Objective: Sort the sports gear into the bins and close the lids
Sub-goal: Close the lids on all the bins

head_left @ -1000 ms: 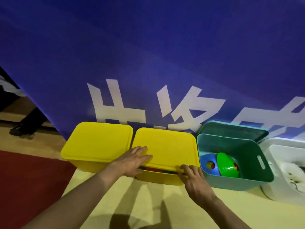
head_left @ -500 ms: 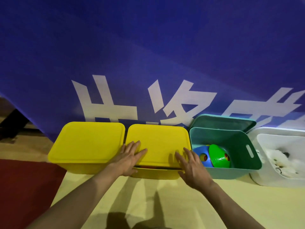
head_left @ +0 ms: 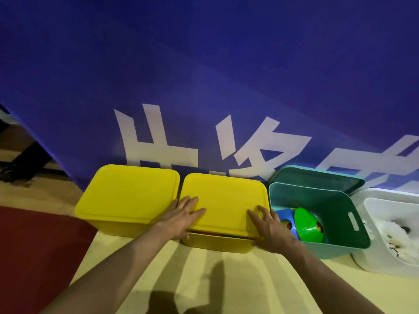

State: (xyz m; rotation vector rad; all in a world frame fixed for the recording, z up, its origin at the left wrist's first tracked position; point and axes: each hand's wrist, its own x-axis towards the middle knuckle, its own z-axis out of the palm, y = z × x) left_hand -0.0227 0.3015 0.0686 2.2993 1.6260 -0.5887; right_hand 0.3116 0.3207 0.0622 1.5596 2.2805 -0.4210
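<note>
Left hand (head_left: 181,219), right hand (head_left: 268,225) flat, fingers straight, on second yellow bin's lid (head_left: 223,200); front edge gapped above bin (head_left: 217,243). Press down evenly along front until seated.

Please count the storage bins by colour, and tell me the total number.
Yellow: 2, the left yellow bin and the second yellow bin, under both hands
Teal: 1, the teal bin, open
White: 1, the white bin
Total: 4

Lettering on the blue banner (head_left: 204,75)

Large white Chinese characters (head_left: 156,141) run along it, cut off by the bins; none reads whole.
</note>
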